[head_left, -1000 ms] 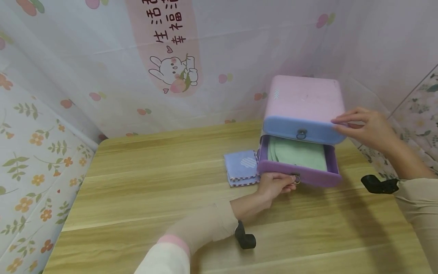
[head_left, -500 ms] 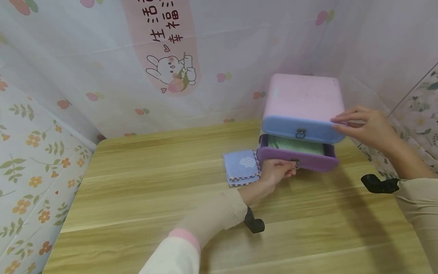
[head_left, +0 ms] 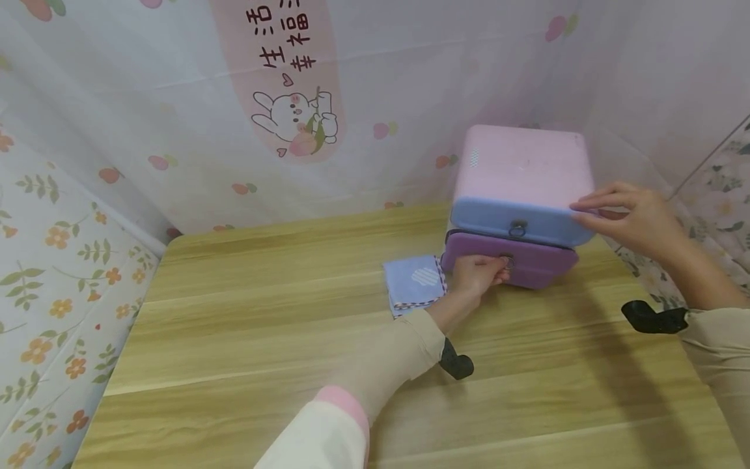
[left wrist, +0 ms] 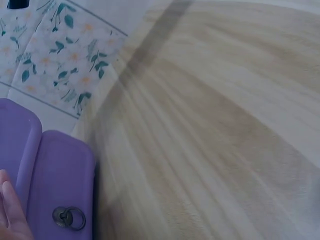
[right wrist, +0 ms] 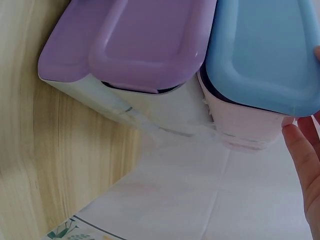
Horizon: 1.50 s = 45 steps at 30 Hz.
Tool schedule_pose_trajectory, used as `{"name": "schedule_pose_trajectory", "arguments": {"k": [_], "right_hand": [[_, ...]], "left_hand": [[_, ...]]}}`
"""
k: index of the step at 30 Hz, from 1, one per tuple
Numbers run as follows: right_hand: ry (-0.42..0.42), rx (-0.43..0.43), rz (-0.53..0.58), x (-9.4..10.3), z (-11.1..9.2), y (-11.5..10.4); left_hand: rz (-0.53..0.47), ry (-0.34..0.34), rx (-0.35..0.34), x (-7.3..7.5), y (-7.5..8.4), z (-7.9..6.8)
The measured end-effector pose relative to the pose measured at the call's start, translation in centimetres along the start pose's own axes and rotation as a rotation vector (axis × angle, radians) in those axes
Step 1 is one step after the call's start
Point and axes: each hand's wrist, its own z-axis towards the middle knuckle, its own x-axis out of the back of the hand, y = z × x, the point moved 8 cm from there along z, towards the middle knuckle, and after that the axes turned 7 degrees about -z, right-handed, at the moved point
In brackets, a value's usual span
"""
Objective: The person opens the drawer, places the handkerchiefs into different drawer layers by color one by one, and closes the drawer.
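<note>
A small drawer cabinet with a pink top (head_left: 527,163) stands at the back right, with a blue drawer (head_left: 510,218) above purple ones. My left hand (head_left: 476,277) pinches the ring pull (head_left: 508,260) of the upper purple drawer (head_left: 545,264), whose front sits nearly flush under the blue one. Another purple drawer (left wrist: 62,185) with its own ring (left wrist: 75,218) shows below it in the left wrist view. My right hand (head_left: 638,218) rests with extended fingers on the right corner of the blue drawer. The right wrist view shows its fingers (right wrist: 302,152) touching that corner.
A folded blue cloth (head_left: 413,280) with a checked edge lies left of the cabinet on the wooden table (head_left: 263,326). Patterned curtains (head_left: 404,78) hang behind. The cabinet stands close to the table's right edge.
My left hand has pushed the purple drawer back into the cabinet. The light green cloth inside it is now out of sight. My right hand has stayed at the corner.
</note>
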Motion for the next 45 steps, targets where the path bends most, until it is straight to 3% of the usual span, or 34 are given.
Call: {"name": "schedule_pose_trajectory", "arguments": {"k": [14,27,30,37,45], "right_hand": [[0.008,-0.003,-0.013,0.1,0.0,-0.2],[0.034,0.012,-0.037,0.0,-0.2,-0.5],[0.03,0.006,-0.037,0.1,-0.2,-0.5],[0.031,-0.006,-0.025,0.2,-0.3,-0.6],[0.024,-0.021,-0.008,0.2,-0.3,-0.6]], "left_hand": [[-0.033,0.033,0.05,-0.4,-0.1,0.6],[0.017,-0.019,-0.113,0.6,0.6,0.4],[0.046,-0.055,-0.151,0.8,1.0,0.2],[0.251,-0.16,-0.229,2.9,2.8,0.1],[0.394,-0.312,-0.259,5.1,5.5,-0.4]]}}
